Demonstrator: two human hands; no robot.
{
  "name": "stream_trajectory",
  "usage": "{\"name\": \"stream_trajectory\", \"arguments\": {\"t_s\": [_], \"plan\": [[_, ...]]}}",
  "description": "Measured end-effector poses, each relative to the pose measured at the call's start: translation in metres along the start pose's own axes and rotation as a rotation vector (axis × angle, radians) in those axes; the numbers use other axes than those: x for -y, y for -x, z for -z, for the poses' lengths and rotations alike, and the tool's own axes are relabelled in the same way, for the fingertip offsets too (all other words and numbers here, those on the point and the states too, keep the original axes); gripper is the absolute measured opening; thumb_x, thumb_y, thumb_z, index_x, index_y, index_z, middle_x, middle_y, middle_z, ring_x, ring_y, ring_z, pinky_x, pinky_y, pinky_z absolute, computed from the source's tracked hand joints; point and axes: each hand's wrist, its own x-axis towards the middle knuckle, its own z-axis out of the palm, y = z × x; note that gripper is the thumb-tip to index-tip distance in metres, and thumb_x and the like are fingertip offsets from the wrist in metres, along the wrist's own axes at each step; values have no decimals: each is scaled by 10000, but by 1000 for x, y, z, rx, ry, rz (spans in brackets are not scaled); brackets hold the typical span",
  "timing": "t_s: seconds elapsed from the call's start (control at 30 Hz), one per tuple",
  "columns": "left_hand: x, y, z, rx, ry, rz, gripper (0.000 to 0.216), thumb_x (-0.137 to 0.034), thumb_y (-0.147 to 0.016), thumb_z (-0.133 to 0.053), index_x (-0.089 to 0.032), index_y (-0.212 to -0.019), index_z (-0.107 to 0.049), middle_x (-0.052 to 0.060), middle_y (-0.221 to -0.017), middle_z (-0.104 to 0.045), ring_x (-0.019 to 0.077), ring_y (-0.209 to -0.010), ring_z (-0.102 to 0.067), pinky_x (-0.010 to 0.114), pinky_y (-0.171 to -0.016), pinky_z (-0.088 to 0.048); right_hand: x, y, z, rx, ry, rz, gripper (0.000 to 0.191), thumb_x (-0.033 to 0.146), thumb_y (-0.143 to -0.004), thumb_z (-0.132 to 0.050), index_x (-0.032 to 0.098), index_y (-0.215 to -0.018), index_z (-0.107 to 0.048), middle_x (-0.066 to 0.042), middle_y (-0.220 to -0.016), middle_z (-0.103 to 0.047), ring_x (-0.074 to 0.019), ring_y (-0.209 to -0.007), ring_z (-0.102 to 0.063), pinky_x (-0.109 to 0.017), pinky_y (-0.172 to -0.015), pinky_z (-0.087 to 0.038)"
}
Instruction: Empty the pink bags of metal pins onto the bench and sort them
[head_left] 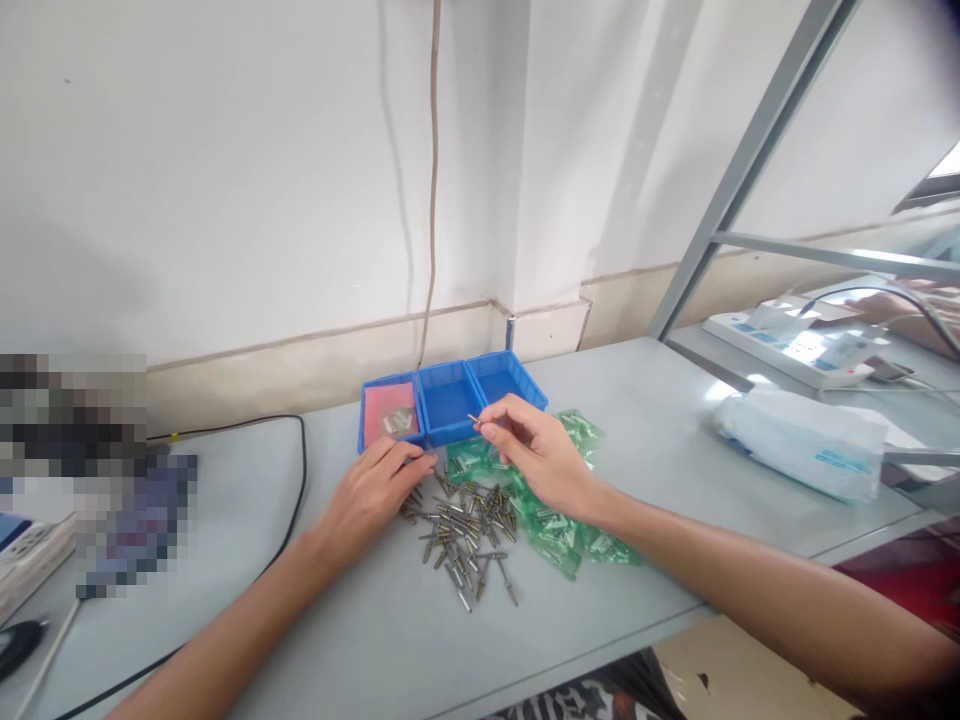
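Observation:
My right hand (536,450) is raised over the green plastic bags, thumb and forefinger closed on a small metal pin (474,419) with a brass-coloured tip. My left hand (377,482) rests on the table, fingers stretched flat toward the pile and nothing visible in them. Just in front of its fingertips lies a loose pile of metal pins (461,530), silver with some brass-coloured parts. Behind the hands stand joined blue bins (450,437). In the left bin are a pink sheet (379,400) and a small clear bag (399,420).
Green plastic bags (559,540) of small parts lie right of the pile. A white plastic package (802,440) and a metal rack post (750,170) stand on the right. A black cable (303,470) crosses the table on the left. The wall is behind the bins.

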Motion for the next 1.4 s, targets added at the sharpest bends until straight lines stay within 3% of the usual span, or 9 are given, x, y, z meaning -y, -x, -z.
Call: {"name": "stream_trajectory", "arguments": {"t_s": [0.33, 0.53, 0.67, 0.83, 1.0, 1.4], "plan": [[-4, -2, -4, 115, 9, 35, 198, -161, -1114, -484, -183, -1165, -674, 94, -1107, -695, 227, -990, -586, 376, -903, -500, -1, 0, 0, 0, 0, -10, 191, 425, -1077, -604, 252, -1080, -683, -16, -972, -680, -145, -677, -585, -313, -660, -490], [-3, -1, -6, 132, 16, 30, 189, -166, -1113, -488, -166, -1162, -671, 105, -1110, -696, 245, -1038, -572, 405, -940, -496, 1, 1, -1, -9, 122, 114, 118, 353, -1060, -639, 254, -1020, -688, -35, -997, -669, -189, -843, -621, -333, -767, -514], [-4, -1, -5, 134, 23, 32, 175, -160, -1107, -501, -166, -1167, -666, 103, -1117, -692, 247, -1051, -574, 401, -943, -488, 4, 2, -1, 6, 175, 127, 89, 332, -1039, -674, 256, -1001, -702, -34, -973, -648, -186, -827, -619, -325, -742, -510], [-4, -3, -5, 153, 23, 31, 157, -158, -1102, -517, -160, -1151, -666, 100, -1097, -684, 245, -1034, -573, 381, -922, -469, 1, 0, -2, 27, 39, 54, 120, 354, -1006, -718, 242, -974, -694, -21, -966, -648, -170, -809, -587, -316, -741, -491], [-2, -3, -6, 166, 9, 8, 167, -179, -1115, -503, -166, -1147, -667, 89, -1087, -683, 233, -986, -558, 372, -880, -448, -2, -3, 0, 62, -114, -69, 218, 441, -972, -748, 234, -968, -678, 0, -889, -622, -147, -707, -510, -289, -636, -440], [-3, -3, 0, 163, 28, -17, 251, -201, -1138, -454, -188, -1114, -704, 69, -1008, -703, 200, -910, -611, 341, -806, -451, -3, -6, 2, 78, -221, -117, 273, 497, -958, -756, 239, -952, -667, 1, -876, -620, -143, -679, -487, -280, -610, -434]]}}
